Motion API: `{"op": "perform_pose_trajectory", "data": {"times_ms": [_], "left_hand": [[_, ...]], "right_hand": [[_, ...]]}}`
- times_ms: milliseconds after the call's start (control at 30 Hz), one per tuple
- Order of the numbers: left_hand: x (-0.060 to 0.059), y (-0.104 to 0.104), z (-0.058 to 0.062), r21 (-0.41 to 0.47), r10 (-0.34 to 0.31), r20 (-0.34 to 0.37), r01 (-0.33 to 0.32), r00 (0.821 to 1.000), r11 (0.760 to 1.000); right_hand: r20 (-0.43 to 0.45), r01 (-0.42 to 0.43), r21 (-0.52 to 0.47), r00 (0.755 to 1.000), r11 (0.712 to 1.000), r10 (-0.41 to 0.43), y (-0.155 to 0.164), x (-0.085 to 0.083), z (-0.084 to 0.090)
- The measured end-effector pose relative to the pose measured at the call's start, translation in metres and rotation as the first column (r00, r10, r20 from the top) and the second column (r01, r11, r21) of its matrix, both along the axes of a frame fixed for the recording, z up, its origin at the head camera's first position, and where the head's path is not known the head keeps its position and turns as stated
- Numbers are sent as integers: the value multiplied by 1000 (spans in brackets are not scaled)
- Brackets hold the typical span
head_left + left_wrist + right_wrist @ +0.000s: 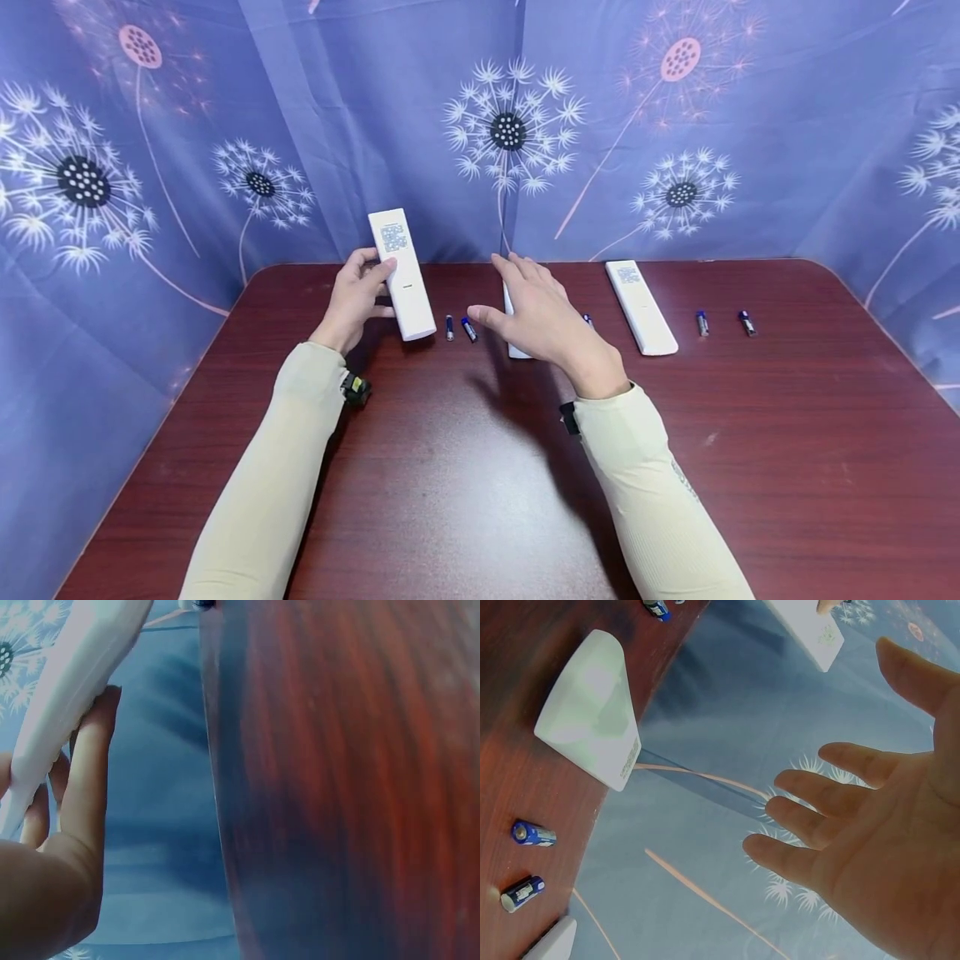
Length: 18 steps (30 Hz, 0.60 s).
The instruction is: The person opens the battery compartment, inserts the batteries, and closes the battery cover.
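My left hand (356, 298) grips a white remote control (407, 287) by its left edge, thumb on its back face and fingers behind. The remote is raised and tilted, its label facing me. In the left wrist view the same remote (79, 671) shows from the side, with fingers along its underside. My right hand (542, 321) is spread with nothing in it, above a second white remote (519, 346) that it partly covers. The right wrist view shows the right palm (877, 847) and, apart from it, the second remote (592, 712) lying on the table.
Two small blue batteries (459, 328) lie just right of the raised remote. A third remote (641, 308) lies farther right, with two more batteries (724, 323) beyond it. Another battery (588, 319) shows beside the right hand. A blue flowered curtain (405, 125) hangs behind the dark red table (420, 500).
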State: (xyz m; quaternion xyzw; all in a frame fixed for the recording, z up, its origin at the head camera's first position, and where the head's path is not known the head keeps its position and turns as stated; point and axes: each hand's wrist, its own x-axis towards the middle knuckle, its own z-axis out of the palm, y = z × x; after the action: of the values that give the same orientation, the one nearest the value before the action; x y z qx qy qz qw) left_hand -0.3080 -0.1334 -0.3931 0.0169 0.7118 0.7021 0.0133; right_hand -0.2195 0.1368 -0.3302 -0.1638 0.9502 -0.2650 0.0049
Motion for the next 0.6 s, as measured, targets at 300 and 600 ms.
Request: {"op": "perform_pose_trajectory", "data": {"times_ms": [300, 600], "left_hand": [[3, 6, 4, -99, -14, -190, -5, 982, 995], [7, 9, 10, -95, -7, -249, -17, 969, 995]], "right_hand": [[-1, 0, 2, 1000, 1000, 0, 4, 1, 3], [-3, 17, 15, 1000, 1000, -17, 15, 5, 5]]}}
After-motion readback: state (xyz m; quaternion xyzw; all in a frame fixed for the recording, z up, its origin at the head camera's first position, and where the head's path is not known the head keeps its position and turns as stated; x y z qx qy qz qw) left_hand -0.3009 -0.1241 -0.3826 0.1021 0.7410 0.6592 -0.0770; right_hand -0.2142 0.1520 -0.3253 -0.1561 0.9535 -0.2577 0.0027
